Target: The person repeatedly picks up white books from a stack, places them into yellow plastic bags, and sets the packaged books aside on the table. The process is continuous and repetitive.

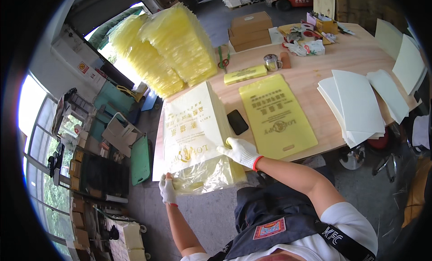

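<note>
Both hands gloved in white, both on the same bundle. Left hand (168,190) pinches the clear plastic wrap (202,177) at the bundle's near end, where it overhangs the bench (315,72) edge. Right hand (242,152) lies flat, fingers together, pressing the near right corner of the stack of pale yellow printed bags (193,130). Stack lies at the bench's left end, its near end poking off the edge into the wrap.

Progress, as I read it: wrap covers only the near end; most of the stack is bare. So sleeving looks early, or it's being stripped; can't tell which.

Just right of the stack: black phone (237,122), then a single yellow bag (275,116) lying flat, unwrapped. Further right, stacks of white sheets (355,103). Far side: a rolled yellow bundle (245,74), metal cup (271,62), scissors (223,58), cardboard boxes (250,30). Two tall fanned piles of yellow bags (166,47) stand at the far left, looks like plenty of stock.
</note>
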Motion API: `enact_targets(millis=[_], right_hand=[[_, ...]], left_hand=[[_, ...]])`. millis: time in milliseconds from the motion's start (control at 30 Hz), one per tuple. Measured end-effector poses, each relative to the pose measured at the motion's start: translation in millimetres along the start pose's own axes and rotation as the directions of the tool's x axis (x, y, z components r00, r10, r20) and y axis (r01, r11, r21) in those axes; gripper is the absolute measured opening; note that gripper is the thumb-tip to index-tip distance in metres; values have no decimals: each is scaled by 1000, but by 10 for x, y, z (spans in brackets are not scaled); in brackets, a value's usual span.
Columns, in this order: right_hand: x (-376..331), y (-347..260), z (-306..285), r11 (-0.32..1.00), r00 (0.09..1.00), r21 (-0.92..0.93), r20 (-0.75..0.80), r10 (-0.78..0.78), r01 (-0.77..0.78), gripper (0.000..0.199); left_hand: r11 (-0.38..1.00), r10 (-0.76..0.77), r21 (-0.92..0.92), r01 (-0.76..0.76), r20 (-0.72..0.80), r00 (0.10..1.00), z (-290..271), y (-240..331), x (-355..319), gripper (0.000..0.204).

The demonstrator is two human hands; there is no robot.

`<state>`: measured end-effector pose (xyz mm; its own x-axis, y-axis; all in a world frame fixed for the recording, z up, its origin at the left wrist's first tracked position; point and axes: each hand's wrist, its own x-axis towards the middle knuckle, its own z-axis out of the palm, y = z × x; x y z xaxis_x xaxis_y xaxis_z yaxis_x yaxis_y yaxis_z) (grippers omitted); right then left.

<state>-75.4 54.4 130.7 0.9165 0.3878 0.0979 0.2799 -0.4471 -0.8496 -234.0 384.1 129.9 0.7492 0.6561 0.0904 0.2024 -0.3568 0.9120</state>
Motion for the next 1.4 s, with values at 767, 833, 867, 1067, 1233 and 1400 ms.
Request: enact_targets(millis=[767,833,867,1067,1233,1400], right_hand=[[-2078,1670,-760,803,752,71,408,517,-591,32],[-2135,1762,-763,784,754,119,395,525,-609,31],[-2154,1812,-763,769,747,141,396,534,-624,31],[-2116,1911,-854,755,756,188,378,535,-628,30],[-2031,1918,-961,767,805,264,309,506,-584,30],[-1974,1932,-991,741,818,347,278,504,-575,31]], left_hand=[[556,167,330,-763,855,492,4423,378,-1264,27],[622,65,301,-723,900,430,4481,385,-1151,27],[614,106,294,-733,889,445,4498,408,-1182,26],[572,141,350,-741,849,510,4613,340,-1169,21],[875,-66,268,-404,892,448,4583,234,-871,22],[630,65,269,-729,917,394,4555,513,-1036,28]])
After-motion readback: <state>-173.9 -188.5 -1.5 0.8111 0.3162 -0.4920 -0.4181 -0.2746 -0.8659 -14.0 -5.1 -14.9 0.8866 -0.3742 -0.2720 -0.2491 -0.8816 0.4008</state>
